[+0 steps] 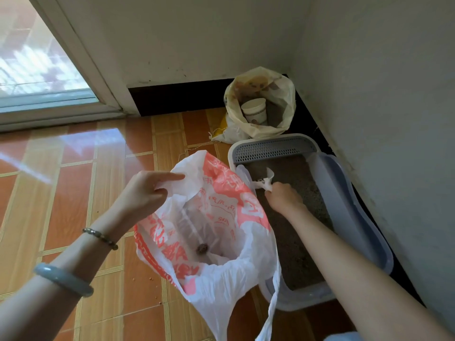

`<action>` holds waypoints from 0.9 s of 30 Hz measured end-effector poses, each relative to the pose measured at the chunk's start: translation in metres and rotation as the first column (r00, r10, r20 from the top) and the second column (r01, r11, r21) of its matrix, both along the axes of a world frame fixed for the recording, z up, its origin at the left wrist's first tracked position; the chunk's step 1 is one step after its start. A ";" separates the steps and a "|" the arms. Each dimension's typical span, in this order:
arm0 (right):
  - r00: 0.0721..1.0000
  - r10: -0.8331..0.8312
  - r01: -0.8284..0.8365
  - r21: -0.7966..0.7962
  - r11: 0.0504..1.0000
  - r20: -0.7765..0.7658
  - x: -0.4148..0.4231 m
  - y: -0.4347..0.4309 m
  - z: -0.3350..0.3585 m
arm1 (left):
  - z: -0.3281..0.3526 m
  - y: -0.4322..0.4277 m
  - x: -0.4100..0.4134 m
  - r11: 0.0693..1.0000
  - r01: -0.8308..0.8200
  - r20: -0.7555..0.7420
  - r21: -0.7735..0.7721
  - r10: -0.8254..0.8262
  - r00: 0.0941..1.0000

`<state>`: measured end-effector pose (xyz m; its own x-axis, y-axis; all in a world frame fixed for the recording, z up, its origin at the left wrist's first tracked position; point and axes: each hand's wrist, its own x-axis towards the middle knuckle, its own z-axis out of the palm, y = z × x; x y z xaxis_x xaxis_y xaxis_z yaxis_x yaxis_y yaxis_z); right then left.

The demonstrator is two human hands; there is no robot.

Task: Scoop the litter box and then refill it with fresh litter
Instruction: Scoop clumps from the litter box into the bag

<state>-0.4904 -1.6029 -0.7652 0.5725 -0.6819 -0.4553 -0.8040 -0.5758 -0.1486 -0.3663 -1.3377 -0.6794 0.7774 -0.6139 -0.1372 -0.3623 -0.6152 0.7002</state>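
A grey litter box (354, 217) lies along the right wall, filled with brown litter (295, 242). I hold a white plastic bag (221, 286) with orange print open beside it. My left hand (145, 193) pinches the bag's left rim, index finger stretched out. My right hand (285, 196) hangs over the litter and grips the bag's right handle, which sticks up as a white twist. A small brown clump (202, 249) lies at the bottom of the bag. No scoop is in view.
A yellowish sack (261, 104) of litter stands open in the corner behind the box, with a white cup (254, 110) inside. The floor is glossy orange tile (73, 193) with a few crumbs. A glass door (37, 57) is at the far left.
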 end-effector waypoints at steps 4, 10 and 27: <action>0.997 -0.015 0.013 0.034 0.999 0.072 -0.007 0.002 -0.012 | 0.000 -0.004 -0.002 1.000 0.013 -0.019 -0.013 -0.013 1.000; 0.988 0.031 -0.046 0.098 0.994 0.151 -0.018 0.008 -0.025 | -0.001 -0.008 -0.008 0.999 0.045 0.030 0.029 -0.045 0.999; 0.977 0.015 -0.048 0.147 0.988 0.213 -0.067 -0.006 -0.016 | 0.010 0.003 -0.017 0.997 0.037 0.075 0.068 -0.042 0.996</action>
